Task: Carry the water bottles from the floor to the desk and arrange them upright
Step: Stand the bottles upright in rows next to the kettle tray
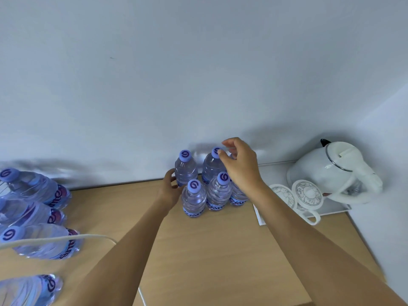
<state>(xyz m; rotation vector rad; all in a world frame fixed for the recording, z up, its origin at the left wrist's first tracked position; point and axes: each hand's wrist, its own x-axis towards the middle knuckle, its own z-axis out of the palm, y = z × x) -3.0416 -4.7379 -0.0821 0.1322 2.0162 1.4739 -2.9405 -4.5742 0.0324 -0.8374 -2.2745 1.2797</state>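
Left hand [169, 191] fingers curl loosely against the bottle cluster [204, 184], gripping nothing. Right hand [240, 164] fingers hover half-curled above the caps, empty. Bare tabletop [220, 250] lies nearer than both hands.

Upright bottles [194, 198] between hands on desk [220, 250]

Wooden desk [220, 250] with bottles [194, 198], tray [331, 212]

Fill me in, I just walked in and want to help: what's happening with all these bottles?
A person is arranging water bottles on a wooden desk against the wall. A cluster of upright bottles stands near the back edge. The left hand touches the cluster's left side, while the right hand hovers at the cap of a rear bottle, fingers loosely curled. More bottles sit at the desk's left end. A white kettle and cups sit on a tray to the right.
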